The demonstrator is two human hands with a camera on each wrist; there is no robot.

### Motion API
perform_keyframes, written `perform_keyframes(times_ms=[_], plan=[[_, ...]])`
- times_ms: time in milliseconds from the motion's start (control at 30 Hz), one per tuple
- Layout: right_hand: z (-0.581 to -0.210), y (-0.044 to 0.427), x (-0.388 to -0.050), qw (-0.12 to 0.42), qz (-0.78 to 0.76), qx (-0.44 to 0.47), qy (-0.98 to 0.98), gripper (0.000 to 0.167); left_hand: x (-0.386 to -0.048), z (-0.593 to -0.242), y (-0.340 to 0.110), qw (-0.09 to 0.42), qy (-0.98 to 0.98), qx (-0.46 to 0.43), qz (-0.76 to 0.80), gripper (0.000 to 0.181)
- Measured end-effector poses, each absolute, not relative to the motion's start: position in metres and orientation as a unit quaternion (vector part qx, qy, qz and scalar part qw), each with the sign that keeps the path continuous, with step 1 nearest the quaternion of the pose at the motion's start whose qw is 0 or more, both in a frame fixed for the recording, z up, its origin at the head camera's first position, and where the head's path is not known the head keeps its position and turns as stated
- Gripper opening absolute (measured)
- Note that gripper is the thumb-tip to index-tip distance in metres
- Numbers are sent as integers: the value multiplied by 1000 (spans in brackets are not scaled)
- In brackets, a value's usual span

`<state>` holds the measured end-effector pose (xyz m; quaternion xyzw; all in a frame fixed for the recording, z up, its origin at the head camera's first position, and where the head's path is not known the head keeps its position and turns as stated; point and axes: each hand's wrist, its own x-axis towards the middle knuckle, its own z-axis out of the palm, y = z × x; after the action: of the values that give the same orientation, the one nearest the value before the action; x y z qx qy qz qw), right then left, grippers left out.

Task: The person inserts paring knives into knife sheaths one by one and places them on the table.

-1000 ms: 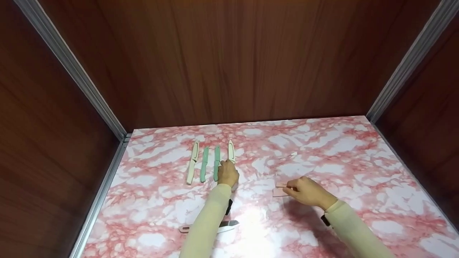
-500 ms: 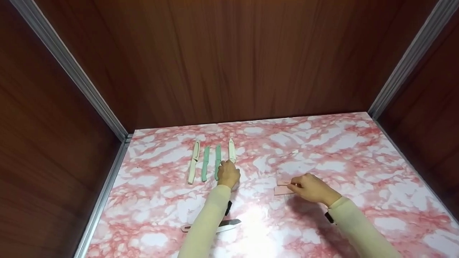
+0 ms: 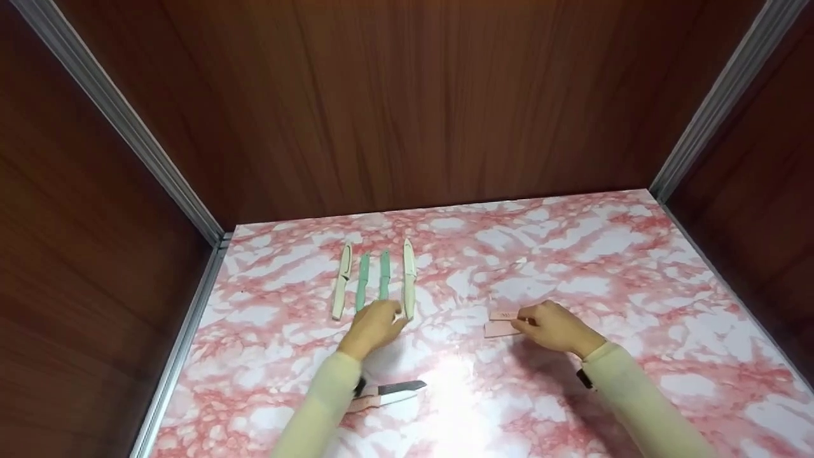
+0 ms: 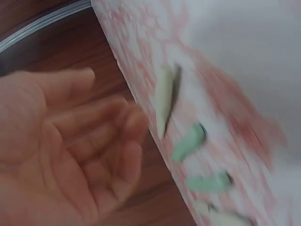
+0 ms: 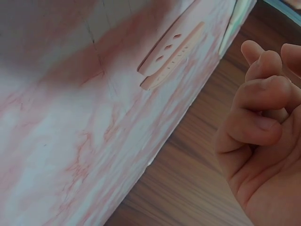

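**Both your hands are unloaded, left by the knife row, right by the pink slabs**

Your left hand [image 3: 373,327] holds nothing: its fingers curve loosely, thumb well apart from them, at the near end of the row. Just right of it lies a long, slim cream knife [image 3: 409,280], clear of your grip; the left hand partly covers the handles of two slim mint-green knives [image 3: 363,277]. Another slim cream knife [image 3: 342,283] ends the row at left.

Your right hand [image 3: 554,326] curls more tightly, fingertips close together, pinching nothing, near two flat, oblong, pale-pink slabs [image 3: 500,329] lying side by side.

Nearer you, a dark-bladed knife [image 3: 402,387] and a pink-handled, white-bladed knife [image 3: 397,397] lie beside your left sleeve [image 3: 318,401] on the red-and-white marbled tabletop [image 3: 636,305].
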<state>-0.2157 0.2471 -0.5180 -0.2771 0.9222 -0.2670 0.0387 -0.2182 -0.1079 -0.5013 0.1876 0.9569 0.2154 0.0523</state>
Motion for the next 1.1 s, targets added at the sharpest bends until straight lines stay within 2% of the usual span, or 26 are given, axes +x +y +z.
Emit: perform_keyframes(times_ms=[200, 533, 800, 933, 1100], plan=[[-519, 248, -218, 45, -273, -258, 926, 24, -184, -509, -142, 78, 938, 273, 200, 15], [-530, 257, -222, 22, -266, -254, 930, 24, -135, -528, -170, 113, 925, 281, 228, 7], [-535, 262, -226, -25, -246, -217, 944, 20, -119, -544, -181, 148, 913, 283, 255, 9], [-534, 263, -229, -28, -243, -219, 945, 19, -115, -547, -184, 143, 916, 282, 245, 13], [-533, 260, -230, -16, -248, -214, 945, 19, -114, -554, -184, 102, 921, 291, 237, 11]])
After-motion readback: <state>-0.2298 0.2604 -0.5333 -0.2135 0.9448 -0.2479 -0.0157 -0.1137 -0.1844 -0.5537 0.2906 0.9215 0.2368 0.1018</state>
